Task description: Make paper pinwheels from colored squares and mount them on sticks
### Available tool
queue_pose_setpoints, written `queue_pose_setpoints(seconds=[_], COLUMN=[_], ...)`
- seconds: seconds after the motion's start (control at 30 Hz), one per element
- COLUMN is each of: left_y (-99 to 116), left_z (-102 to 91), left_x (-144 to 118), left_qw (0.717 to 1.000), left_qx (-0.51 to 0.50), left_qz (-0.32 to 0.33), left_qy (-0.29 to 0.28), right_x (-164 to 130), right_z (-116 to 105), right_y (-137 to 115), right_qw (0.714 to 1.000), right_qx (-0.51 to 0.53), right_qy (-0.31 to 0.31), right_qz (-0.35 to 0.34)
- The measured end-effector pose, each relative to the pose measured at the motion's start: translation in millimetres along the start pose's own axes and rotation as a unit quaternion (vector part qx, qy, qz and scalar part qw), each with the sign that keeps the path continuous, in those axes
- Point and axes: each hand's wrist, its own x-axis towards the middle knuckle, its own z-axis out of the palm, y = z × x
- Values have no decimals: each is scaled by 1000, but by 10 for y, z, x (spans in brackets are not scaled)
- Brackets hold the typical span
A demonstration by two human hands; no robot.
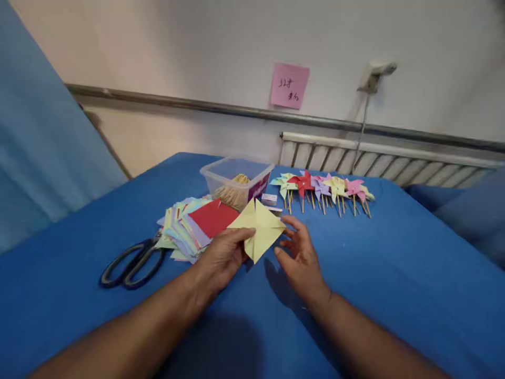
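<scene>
Pinching the yellow paper square [258,229] at its near corner, the left hand [221,258] is lifting it mid-worktop [394,273] while the right hand [302,258] is hovering open beside it. Creases should be staying aligned. Beyond, the paper stack [189,229] and pinwheels [323,189] are lying toward the far edge.

Single head-worn view, looking forward and down from above the forearms, close over the blue tabletop [394,273]. Faces the pale wall [197,42] and radiator [379,158] beyond its far edge. No second view to share with.
</scene>
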Motion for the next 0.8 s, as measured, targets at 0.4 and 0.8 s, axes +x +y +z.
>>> queue_pose_setpoints(seconds=[0.4, 0.8], left_y=[-23, -51], left_z=[28, 53], left_x=[-20, -49], left_qw=[999, 998], left_qx=[32, 67], left_qz=[-6, -15], left_qy=[-16, -7], right_x=[-12, 2], right_z=[18, 26], right_y=[14, -22], right_qw=[996, 993], right_qx=[27, 33], right_qy=[-61, -38], right_qz=[63, 102])
